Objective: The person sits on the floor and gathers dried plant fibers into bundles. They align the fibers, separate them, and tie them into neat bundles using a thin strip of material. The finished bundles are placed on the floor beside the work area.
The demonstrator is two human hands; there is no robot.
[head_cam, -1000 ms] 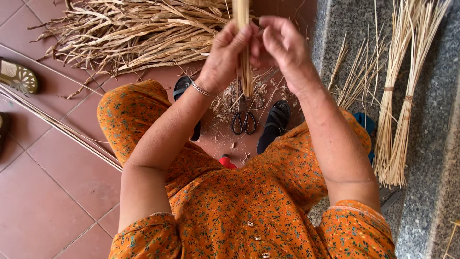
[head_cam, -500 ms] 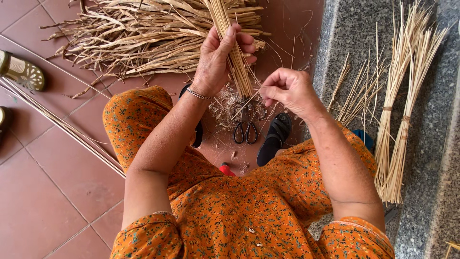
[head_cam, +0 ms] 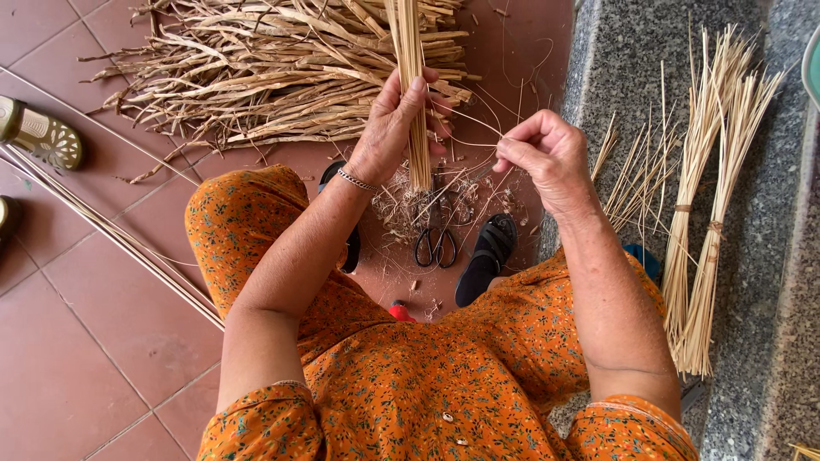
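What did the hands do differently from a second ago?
The right hand let go of the straw bundle and moved off to the right, now pinching a thin strand. The left hand kept gripping the bundle. The scissors stayed on the floor.

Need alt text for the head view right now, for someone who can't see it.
Left hand grips an upright bundle of thin straw stalks while the right hand pinches a fine strand beside it. Below, scissors lie on the red tile floor near a heap of dried stalks.
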